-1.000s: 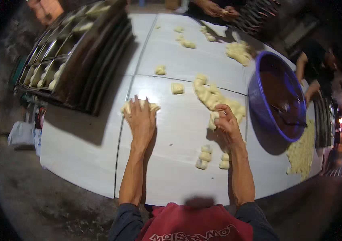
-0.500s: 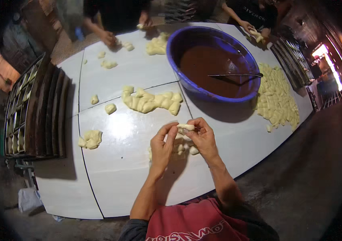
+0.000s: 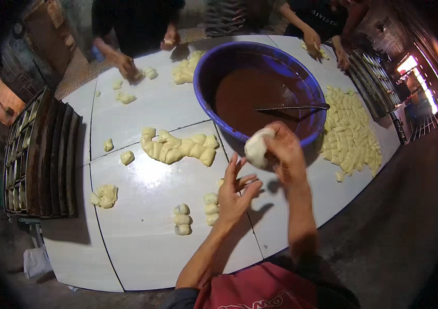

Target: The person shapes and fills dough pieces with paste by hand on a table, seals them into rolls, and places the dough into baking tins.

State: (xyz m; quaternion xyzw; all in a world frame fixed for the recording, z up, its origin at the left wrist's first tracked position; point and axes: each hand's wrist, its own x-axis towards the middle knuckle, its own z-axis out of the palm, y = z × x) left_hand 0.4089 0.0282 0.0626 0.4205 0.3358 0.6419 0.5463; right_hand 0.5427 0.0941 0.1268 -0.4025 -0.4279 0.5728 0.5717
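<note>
My right hand [image 3: 287, 154] grips a pale, smooth piece of dough [image 3: 256, 148] in front of the near rim of the blue basin [image 3: 202, 98] of brown liquid [image 3: 237, 87]. Below and left of it, my left hand [image 3: 234, 193] is open, fingers apart and raised, holding nothing I can see. Short rows of rounded dough pieces [image 3: 182, 219] [image 3: 211, 208] lie to its left; a small piece behind its fingers is mostly hidden. A long lumpy dough mass [image 3: 178, 148] lies farther back, with a crumpled piece [image 3: 104, 195] and small cubes [image 3: 127, 157] on the left.
Stacked dark tins [image 3: 41, 154] stand at the table's [image 3: 126, 257] left. Many dough pieces [image 3: 350, 136] cover the right, beside more tins [image 3: 373, 82]. A dark utensil [image 3: 291, 107] lies across the basin. Two co-workers' hands [image 3: 126, 67] [image 3: 311, 41] handle dough at the far edge.
Half a second ago both my hands pinched a small dough piece together. Now my right hand has lifted a dough piece rightward toward the basin, and my left hand has opened away from it.
</note>
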